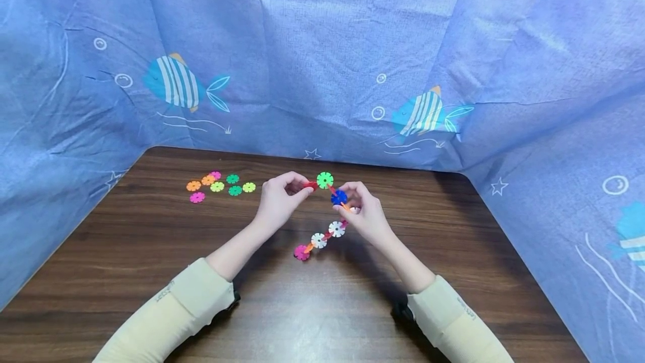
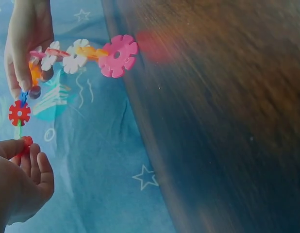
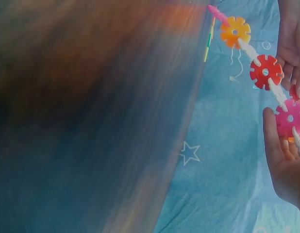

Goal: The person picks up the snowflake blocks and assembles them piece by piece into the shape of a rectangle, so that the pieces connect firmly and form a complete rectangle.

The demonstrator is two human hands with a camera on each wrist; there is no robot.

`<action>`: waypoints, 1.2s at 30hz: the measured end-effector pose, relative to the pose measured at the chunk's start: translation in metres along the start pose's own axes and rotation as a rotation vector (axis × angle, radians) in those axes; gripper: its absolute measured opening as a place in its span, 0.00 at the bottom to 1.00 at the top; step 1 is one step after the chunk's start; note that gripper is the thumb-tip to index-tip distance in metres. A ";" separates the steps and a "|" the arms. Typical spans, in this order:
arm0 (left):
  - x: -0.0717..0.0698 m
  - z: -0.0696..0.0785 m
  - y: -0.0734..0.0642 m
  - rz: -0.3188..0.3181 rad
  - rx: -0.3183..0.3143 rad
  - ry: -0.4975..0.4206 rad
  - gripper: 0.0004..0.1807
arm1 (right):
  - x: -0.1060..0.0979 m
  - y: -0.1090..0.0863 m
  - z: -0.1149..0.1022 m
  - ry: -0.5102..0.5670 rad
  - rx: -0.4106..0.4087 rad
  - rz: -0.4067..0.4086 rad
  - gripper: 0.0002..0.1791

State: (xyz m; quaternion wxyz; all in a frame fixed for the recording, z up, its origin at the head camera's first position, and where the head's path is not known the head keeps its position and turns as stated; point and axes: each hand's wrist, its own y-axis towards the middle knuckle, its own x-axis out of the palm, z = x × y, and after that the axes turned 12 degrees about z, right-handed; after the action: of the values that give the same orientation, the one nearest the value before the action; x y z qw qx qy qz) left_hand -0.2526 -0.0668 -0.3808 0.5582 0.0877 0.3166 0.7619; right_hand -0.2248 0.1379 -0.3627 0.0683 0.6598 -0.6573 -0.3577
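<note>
A chain of notched plastic flower discs hangs between and below my hands. At its upper end my left hand point(image 1: 279, 200) pinches a red disc point(image 1: 313, 185) between thumb and fingers. Joined to that is a bright green disc point(image 1: 325, 180), then another red one and a blue disc point(image 1: 340, 198). My right hand point(image 1: 370, 214) grips the chain around the blue and orange discs, partly hiding that stretch. From there the chain slants down past white discs point(image 1: 336, 229) to a pink end disc point(image 2: 118, 56). In the right wrist view, a yellow-orange disc point(image 3: 235, 32) sits near the lower end.
Several loose discs in orange, pink, yellow and green, among them a green disc point(image 1: 235, 190), lie at the back left of the brown wooden table point(image 1: 151, 273). A blue curtain point(image 1: 322, 60) printed with fish surrounds the table's back and sides.
</note>
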 end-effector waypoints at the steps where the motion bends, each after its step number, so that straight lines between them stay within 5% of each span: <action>1: 0.001 0.000 0.000 0.001 0.012 0.002 0.05 | 0.000 0.000 0.000 -0.003 -0.002 -0.008 0.20; 6: 0.003 -0.001 -0.001 -0.004 0.054 0.017 0.04 | 0.001 0.000 0.001 -0.011 0.015 -0.053 0.20; 11: 0.006 -0.004 -0.002 -0.023 0.031 0.035 0.04 | 0.003 0.002 0.018 0.090 0.146 -0.085 0.19; 18: 0.006 -0.006 -0.003 -0.041 0.018 0.059 0.04 | 0.008 0.003 0.055 0.134 0.254 -0.010 0.17; 22: 0.005 -0.008 -0.003 -0.072 0.002 0.080 0.04 | 0.009 0.000 0.060 0.130 0.307 0.012 0.15; 30: 0.004 -0.012 -0.008 -0.180 -0.016 0.098 0.04 | 0.008 -0.007 0.062 0.162 0.489 -0.080 0.13; 36: 0.004 -0.014 -0.011 -0.224 0.004 0.103 0.03 | 0.008 -0.009 0.066 0.212 0.485 -0.117 0.21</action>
State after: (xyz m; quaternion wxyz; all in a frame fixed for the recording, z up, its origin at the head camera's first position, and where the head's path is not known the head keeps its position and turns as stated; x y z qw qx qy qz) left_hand -0.2524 -0.0668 -0.3991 0.6225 0.0137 0.3543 0.6977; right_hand -0.2555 0.1564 -0.4196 -0.0440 0.7274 -0.6738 -0.1223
